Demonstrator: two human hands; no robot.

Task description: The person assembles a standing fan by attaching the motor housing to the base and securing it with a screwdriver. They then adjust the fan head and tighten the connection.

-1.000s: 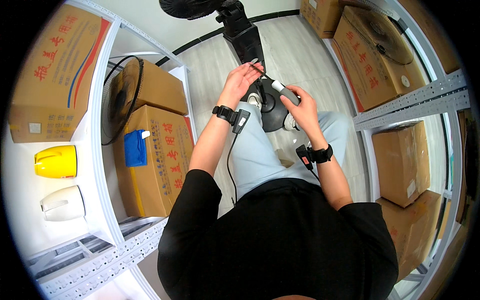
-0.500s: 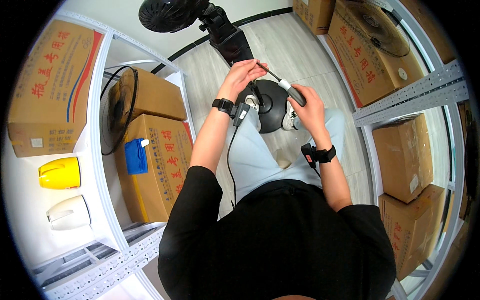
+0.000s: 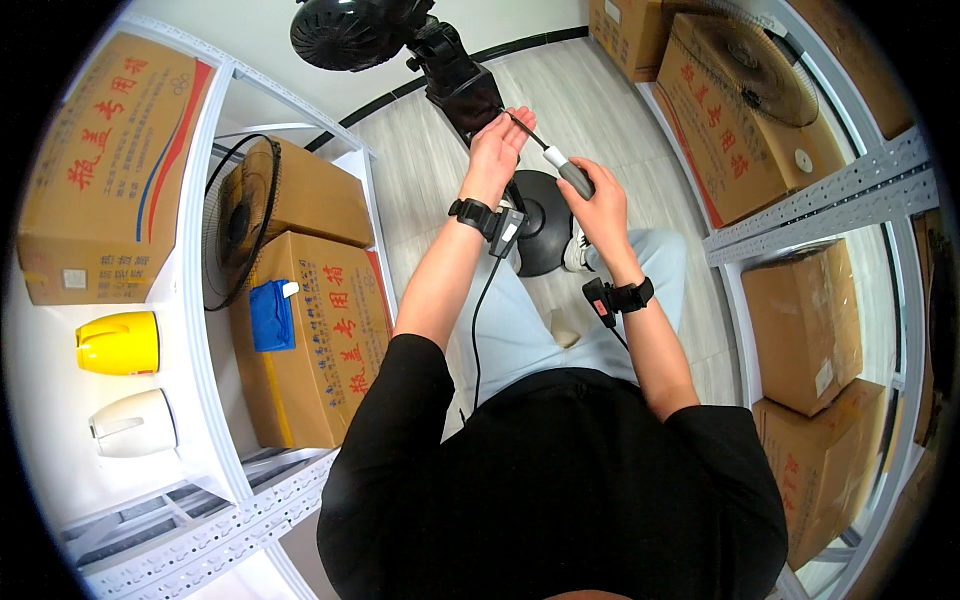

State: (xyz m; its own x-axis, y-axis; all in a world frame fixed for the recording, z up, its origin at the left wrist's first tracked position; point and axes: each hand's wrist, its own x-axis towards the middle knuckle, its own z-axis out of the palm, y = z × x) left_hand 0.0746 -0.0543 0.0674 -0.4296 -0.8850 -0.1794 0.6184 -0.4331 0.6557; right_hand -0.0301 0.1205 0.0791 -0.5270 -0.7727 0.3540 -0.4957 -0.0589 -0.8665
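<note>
A black pedestal fan stands on the floor in front of me, its head (image 3: 345, 30) at the top and its round base (image 3: 540, 235) near my feet. My right hand (image 3: 597, 205) grips a screwdriver (image 3: 562, 170) by its grey handle, the thin shaft pointing up-left to the fan's black control box (image 3: 462, 85). My left hand (image 3: 497, 150) rests against that box, fingertips at the shaft's tip. Both wrists carry black bands, with a cable running down from the left one.
White metal shelving on the left holds cardboard boxes (image 3: 105, 165), a fan grille (image 3: 240, 225), a blue cloth (image 3: 270, 315), a yellow kettle (image 3: 118, 343) and a white kettle (image 3: 135, 422). More boxes (image 3: 800, 320) and a second grille (image 3: 765, 60) fill the right-hand shelving.
Both hands have risen along the fan's pole toward the control box, and the fan head has come into view at the top. The screwdriver stays in my right hand.
</note>
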